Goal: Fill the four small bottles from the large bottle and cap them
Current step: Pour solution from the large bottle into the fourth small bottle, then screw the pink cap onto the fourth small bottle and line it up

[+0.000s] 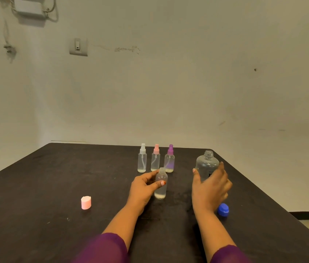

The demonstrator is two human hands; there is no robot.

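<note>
My left hand (143,186) holds an uncapped small clear bottle (161,188) that stands upright on the dark table (55,186), with a little liquid at its bottom. My right hand (209,186) is wrapped round the large clear bottle (206,164), which is upright with its neck open. Three small spray bottles stand in a row behind: one with a white top (142,158), one with a pink top (155,158) and one with a purple top (169,159). A pink cap (86,202) lies at the left. The blue cap (223,210) lies by my right wrist.
The table's far edge runs just behind the spray bottles, and its right edge slopes down past the blue cap. A plain wall with a switch plate (78,46) stands behind.
</note>
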